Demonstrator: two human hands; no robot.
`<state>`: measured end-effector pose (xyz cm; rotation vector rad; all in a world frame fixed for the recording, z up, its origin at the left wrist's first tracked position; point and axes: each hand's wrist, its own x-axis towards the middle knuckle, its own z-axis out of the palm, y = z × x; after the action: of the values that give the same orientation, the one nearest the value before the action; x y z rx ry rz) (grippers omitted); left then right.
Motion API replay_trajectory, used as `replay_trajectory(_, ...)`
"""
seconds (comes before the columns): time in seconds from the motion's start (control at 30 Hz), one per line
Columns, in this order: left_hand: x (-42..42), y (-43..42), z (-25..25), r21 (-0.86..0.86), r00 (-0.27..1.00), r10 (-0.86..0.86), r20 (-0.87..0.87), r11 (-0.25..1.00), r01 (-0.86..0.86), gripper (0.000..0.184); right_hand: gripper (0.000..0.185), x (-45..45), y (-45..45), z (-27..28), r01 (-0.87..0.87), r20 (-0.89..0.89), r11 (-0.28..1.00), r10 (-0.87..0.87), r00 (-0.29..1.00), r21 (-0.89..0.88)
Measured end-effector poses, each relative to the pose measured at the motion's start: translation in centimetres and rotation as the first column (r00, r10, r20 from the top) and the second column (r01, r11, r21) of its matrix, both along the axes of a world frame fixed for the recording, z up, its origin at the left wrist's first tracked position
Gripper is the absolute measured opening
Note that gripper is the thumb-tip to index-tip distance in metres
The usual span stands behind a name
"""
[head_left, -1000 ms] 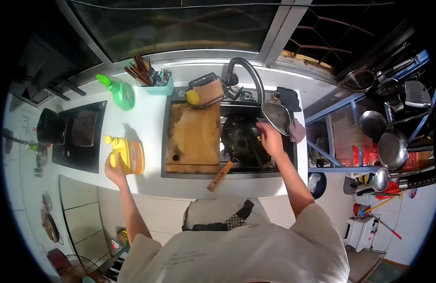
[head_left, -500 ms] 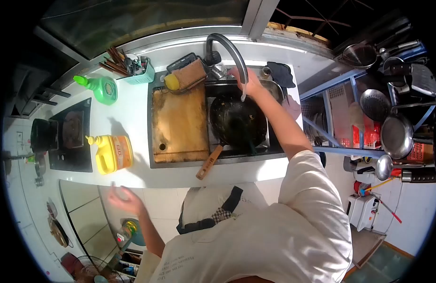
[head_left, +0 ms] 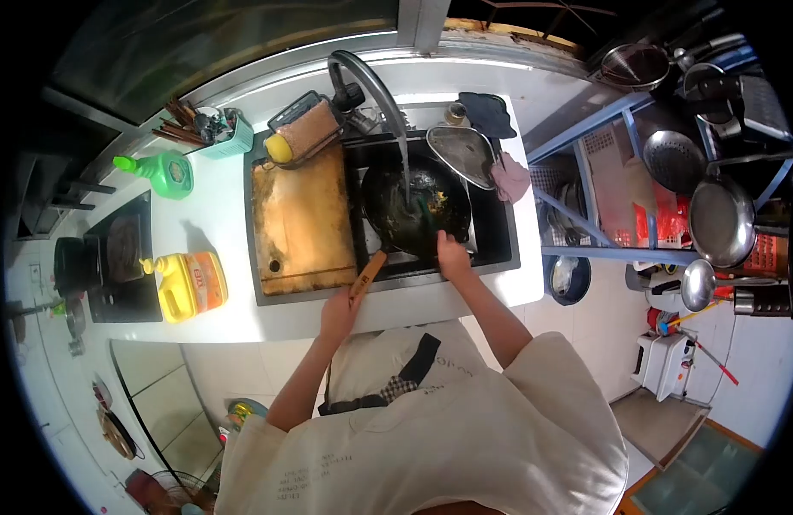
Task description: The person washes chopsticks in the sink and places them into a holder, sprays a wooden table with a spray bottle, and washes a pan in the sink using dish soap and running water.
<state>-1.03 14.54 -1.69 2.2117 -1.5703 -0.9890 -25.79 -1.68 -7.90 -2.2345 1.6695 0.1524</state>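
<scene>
A black wok (head_left: 405,225) sits in the sink, with water running into it from the curved faucet (head_left: 370,81). Some bits of food show on its inner wall. My left hand (head_left: 339,314) is closed round the wooden handle (head_left: 368,275) that points toward me. At the wok's near right rim is my right hand (head_left: 452,256), its fingers bent; it is closed on the rim. Left of the wok lies a wooden cutting board (head_left: 302,225) across the sink.
A yellow jug (head_left: 183,287) and a green bottle (head_left: 166,174) stand on the left of the counter. Behind the board is a rack (head_left: 315,129) with sponges. A strainer basket (head_left: 462,154) rests at the sink's back right, near a pink cloth (head_left: 510,178).
My left hand has left the yellow jug and taken the wok's handle. My right hand went to the faucet, then down to the wok's near rim. Water now runs.
</scene>
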Motion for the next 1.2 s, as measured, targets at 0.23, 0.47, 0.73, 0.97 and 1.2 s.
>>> replay_trajectory(0.23, -0.8, -1.2, 2.2, -0.011, 0.996, 0.081, 0.039, 0.997, -0.08, 0.033, 0.029, -4.4, -2.5, 1.4, 0.24, 0.348, 0.952, -0.293, 0.891, 0.189)
replay_trajectory(0.47, -1.5, -1.4, 2.5, 0.008, 0.986, 0.024, 0.167, 1.0, -0.025, 0.034, 0.033, -2.9, -2.4, 0.3, 0.069, 0.263, 0.931, -0.172, 0.949, 0.359)
replay_trajectory(0.73, -2.0, -1.2, 0.7, 0.003, 0.977, 0.031, 0.209, 0.999, -0.033, 0.033, 0.023, -0.9, 0.7, 4.0, -0.094, 0.073, 0.966, 0.079, 0.994, 0.241)
replay_trajectory(0.97, -2.1, -1.1, 0.4, 0.015, 0.973, 0.024, 0.23, 0.999, -0.028, 0.033, 0.021, 1.2, -2.4, 2.4, 0.001, 0.002, 0.977, -0.002, 1.0, 0.215)
replay_trajectory(1.2, -2.3, -1.7, 1.1, 0.081, 0.98, 0.033, 0.194, 0.996, -0.049, 0.03, 0.026, 5.2, -1.3, 4.8, -0.052, 0.087, 0.946, 0.025, 0.996, 0.319)
